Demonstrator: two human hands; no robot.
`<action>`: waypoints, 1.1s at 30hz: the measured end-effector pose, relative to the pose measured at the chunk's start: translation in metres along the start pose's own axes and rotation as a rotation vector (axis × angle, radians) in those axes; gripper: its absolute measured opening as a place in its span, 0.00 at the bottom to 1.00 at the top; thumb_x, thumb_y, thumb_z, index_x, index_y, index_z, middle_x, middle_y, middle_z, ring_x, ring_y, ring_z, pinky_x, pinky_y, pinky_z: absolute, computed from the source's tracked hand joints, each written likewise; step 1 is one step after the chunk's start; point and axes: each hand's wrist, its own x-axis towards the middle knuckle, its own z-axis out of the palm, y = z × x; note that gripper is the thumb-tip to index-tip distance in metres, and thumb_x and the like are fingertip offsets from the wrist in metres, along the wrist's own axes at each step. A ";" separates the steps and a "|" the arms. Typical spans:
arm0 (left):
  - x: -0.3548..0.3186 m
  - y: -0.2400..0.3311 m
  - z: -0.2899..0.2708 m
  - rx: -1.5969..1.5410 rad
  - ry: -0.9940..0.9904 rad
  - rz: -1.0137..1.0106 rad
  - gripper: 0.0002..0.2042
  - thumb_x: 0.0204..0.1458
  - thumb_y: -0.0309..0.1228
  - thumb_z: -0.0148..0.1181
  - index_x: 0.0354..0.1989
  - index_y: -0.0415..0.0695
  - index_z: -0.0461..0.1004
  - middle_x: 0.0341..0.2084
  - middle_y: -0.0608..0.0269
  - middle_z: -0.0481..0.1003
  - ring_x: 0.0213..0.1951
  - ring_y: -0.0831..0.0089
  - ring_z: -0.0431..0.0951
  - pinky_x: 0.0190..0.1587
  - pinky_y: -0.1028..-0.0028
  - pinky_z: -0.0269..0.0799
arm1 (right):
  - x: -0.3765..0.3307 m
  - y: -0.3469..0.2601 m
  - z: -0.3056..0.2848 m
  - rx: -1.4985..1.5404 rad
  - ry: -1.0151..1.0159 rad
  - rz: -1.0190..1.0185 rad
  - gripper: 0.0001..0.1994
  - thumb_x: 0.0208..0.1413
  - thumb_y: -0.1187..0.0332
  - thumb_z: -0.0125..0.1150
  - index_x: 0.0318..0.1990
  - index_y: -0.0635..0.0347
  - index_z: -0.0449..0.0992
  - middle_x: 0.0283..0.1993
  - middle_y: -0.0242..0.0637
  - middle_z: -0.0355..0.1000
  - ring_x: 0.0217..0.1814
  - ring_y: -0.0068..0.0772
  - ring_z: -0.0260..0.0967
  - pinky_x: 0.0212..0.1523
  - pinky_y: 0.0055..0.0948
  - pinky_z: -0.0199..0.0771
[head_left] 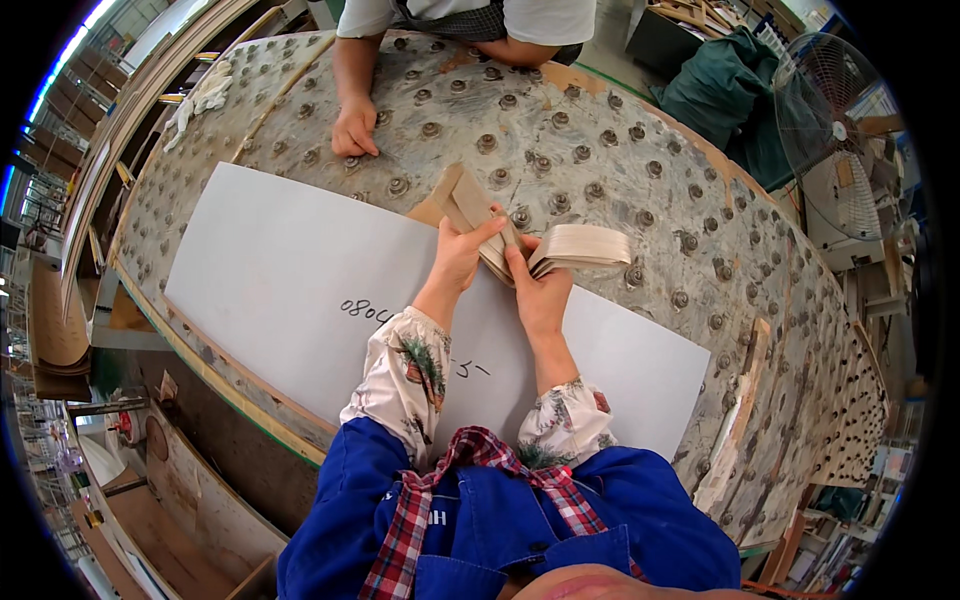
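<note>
Ideally, w/ L hand (pixel 462 250) & R hand (pixel 540 292) both gripping the tan strips (pixel 590 243), keep edges flush, esp. when turning.

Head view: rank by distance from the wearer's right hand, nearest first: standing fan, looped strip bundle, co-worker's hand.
From the right hand:
1. Looped strip bundle: touching it, in its fingers.
2. Co-worker's hand: across the table, to the left.
3. Standing fan: farthest, beyond the table at upper right.
</note>
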 end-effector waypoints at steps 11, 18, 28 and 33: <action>-0.001 0.000 0.003 0.008 -0.002 -0.009 0.13 0.42 0.23 0.64 0.36 0.38 0.69 0.31 0.63 0.71 0.34 0.74 0.73 0.37 0.73 0.69 | -0.002 -0.007 -0.001 -0.074 0.007 0.008 0.11 0.46 0.70 0.62 0.36 0.66 0.74 0.28 0.35 0.72 0.30 0.21 0.67 0.34 0.22 0.67; -0.002 0.004 0.004 0.003 -0.044 -0.007 0.12 0.42 0.22 0.63 0.36 0.38 0.69 0.30 0.63 0.72 0.33 0.74 0.73 0.38 0.74 0.69 | -0.001 -0.001 0.000 -0.009 0.042 0.031 0.09 0.47 0.71 0.61 0.35 0.66 0.74 0.28 0.33 0.72 0.30 0.20 0.65 0.34 0.22 0.66; 0.002 -0.004 -0.002 0.006 -0.011 0.009 0.15 0.43 0.19 0.61 0.41 0.38 0.67 0.34 0.63 0.71 0.38 0.72 0.73 0.41 0.73 0.70 | 0.002 -0.001 -0.002 -0.082 0.007 -0.010 0.14 0.42 0.67 0.66 0.36 0.65 0.73 0.29 0.35 0.72 0.31 0.22 0.66 0.35 0.23 0.67; 0.002 -0.004 -0.001 -0.008 -0.036 -0.014 0.14 0.45 0.20 0.60 0.41 0.38 0.67 0.33 0.58 0.73 0.36 0.69 0.75 0.39 0.71 0.73 | 0.001 -0.001 -0.002 -0.089 0.003 0.001 0.14 0.42 0.68 0.65 0.37 0.65 0.74 0.30 0.35 0.72 0.31 0.22 0.67 0.36 0.23 0.67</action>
